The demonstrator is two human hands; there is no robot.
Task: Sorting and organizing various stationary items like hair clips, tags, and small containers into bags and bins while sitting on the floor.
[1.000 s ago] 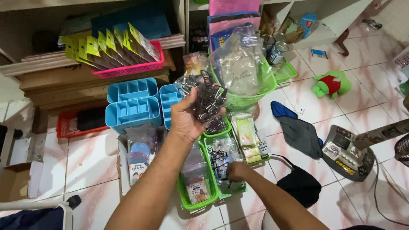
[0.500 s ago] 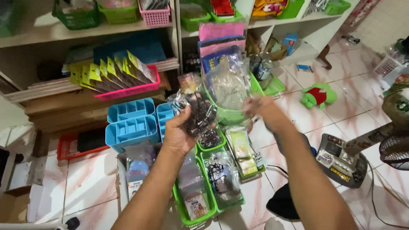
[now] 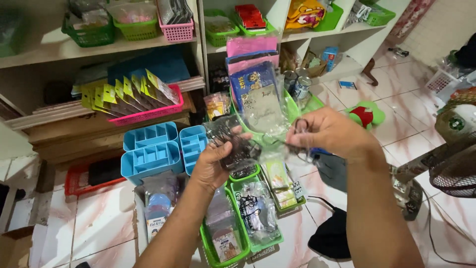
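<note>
Both hands have risen and come closer together since the earlier frames, and the view has tipped up to take in more of the shelves. Left hand [image 3: 214,166] is clenched around a clear plastic packet [image 3: 234,144] filled with small dark items, fingers curled over its top edge and thumb underneath. Right hand [image 3: 329,131] pinches the far side of the same packet, its fingertips [image 3: 297,130] closed on the crinkled clear plastic, so the packet hangs stretched between the two grips at chest height, above the floor.

Directly below the packet sit green baskets [image 3: 233,248] on the tiled floor [image 3: 99,218], holding more clear packets of small goods, some dark, some with printed cards. Just left of them lie loose packets with bluish contents [image 3: 157,206]. Behind the left hand stand three blue divided trays [image 3: 148,151], side by side and stacked close. Beyond those, a pink tray [image 3: 148,111] holds a row of yellow cards leaning at a slant. Behind the packet, a round green tub [image 3: 297,106] carries a clear bag and a blue booklet. Further back, the shelf [image 3: 99,47] bears green and pink baskets. To the right on the floor lie a green and red soft toy [image 3: 366,114] and a black cloth [image 3: 329,238], with a fan guard [image 3: 453,168] at the frame's edge.
</note>
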